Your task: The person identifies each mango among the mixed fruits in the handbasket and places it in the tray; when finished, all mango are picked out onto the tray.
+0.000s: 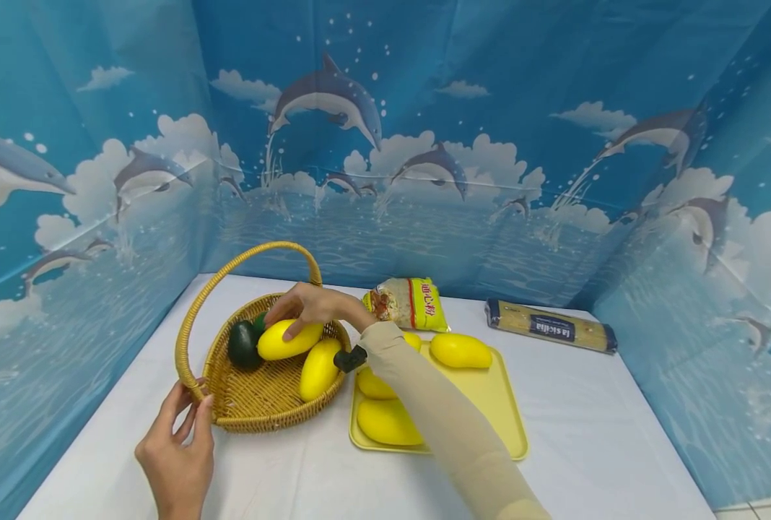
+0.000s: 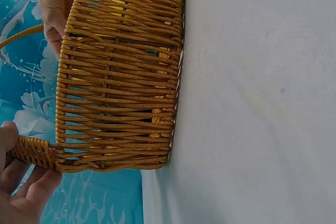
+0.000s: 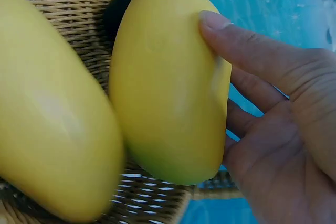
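Note:
My right hand [image 1: 314, 305] grips a yellow mango [image 1: 290, 340] inside the wicker basket [image 1: 275, 422], thumb on one side and fingers behind, as the right wrist view shows with the held mango [image 3: 170, 82]. A second mango [image 1: 320, 370] lies at the basket's right side. Dark green avocados [image 1: 245, 345] sit at its left, one partly hidden by the held mango. At the near left, my left hand [image 1: 180, 444] pinches the base of the basket's arched handle [image 1: 193, 318]; the left wrist view shows those fingers [image 2: 39, 192] round the handle's foot.
Right of the basket, a yellow tray [image 1: 499, 412] bears several mangoes [image 1: 460, 351], some partly covered by my right sleeve. Behind it lies a bag of dry food [image 1: 401, 303]. A pack of spaghetti [image 1: 551, 326] lies at the back right. Dolphin-printed curtains enclose the white table.

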`<state>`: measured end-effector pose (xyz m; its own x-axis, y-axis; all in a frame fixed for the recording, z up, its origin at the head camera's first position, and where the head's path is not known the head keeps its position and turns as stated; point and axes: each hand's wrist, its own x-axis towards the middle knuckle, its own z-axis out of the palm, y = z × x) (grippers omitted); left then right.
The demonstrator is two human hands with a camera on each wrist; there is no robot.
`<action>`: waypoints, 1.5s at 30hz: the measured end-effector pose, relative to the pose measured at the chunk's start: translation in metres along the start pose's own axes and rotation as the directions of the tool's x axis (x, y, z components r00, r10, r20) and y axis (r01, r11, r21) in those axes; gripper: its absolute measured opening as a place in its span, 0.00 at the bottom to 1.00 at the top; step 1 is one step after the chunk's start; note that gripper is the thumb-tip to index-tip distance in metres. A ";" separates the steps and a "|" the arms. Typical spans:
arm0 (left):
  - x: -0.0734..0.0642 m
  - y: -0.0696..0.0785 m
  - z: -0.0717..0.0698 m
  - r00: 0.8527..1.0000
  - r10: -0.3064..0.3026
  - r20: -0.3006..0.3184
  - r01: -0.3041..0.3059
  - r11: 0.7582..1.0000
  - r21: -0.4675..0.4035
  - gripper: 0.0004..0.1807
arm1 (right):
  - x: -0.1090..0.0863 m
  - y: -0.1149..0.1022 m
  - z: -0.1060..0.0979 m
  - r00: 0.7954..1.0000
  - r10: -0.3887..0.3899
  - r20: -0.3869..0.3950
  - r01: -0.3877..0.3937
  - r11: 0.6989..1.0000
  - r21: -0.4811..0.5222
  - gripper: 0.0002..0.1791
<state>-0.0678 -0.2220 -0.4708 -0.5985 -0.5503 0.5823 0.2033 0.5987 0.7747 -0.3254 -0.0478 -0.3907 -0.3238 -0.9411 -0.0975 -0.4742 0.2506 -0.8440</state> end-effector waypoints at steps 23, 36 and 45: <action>0.000 -0.004 -0.004 1.000 -0.024 -0.006 0.024 0.999 0.024 0.26 | -0.089 -0.049 -0.024 0.991 -0.128 -0.048 0.119 0.981 -0.153 0.25; -0.002 -0.001 0.000 0.999 -0.036 0.007 0.036 0.999 0.035 0.26 | -0.204 -0.002 -0.011 0.988 -0.017 -0.151 0.000 0.994 -0.112 0.23; -0.002 -0.001 -0.001 1.000 -0.021 0.010 0.021 0.999 0.039 0.27 | -0.270 0.020 0.001 0.963 0.070 -0.259 -0.086 0.995 -0.049 0.23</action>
<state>-0.0663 -0.2219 -0.4721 -0.6108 -0.5569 0.5629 0.1600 0.6094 0.7766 -0.2462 0.2112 -0.3820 -0.5571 -0.8302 -0.0168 -0.4841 0.3412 -0.8057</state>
